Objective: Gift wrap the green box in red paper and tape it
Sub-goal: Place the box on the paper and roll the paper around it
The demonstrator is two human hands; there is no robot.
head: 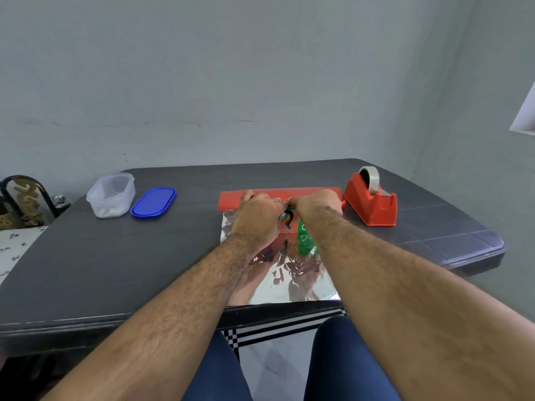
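Item: green box (304,241), counter centre, on the paper's (278,195) silver underside. Our left hand (257,218) and right hand (315,206) pinch the red far edge, folding it over; tape dispenser (372,202) waits at 3 o'clock, likely needed next.

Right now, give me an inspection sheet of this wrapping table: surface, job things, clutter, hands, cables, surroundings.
Surface: dark grey tiled table.
Job's things: red paper roll, its silver underside sheet spread toward the near edge; green printed box lying on the sheet; red tape dispenser right of the roll.
Clutter: clear plastic tub, blue oval lid beside it.
Hands: left hand and right hand side by side at the roll's edge above the box, fingers curled; exact grip hidden.
Cables: nothing seen.
Surroundings: grey wall, checkered floor.
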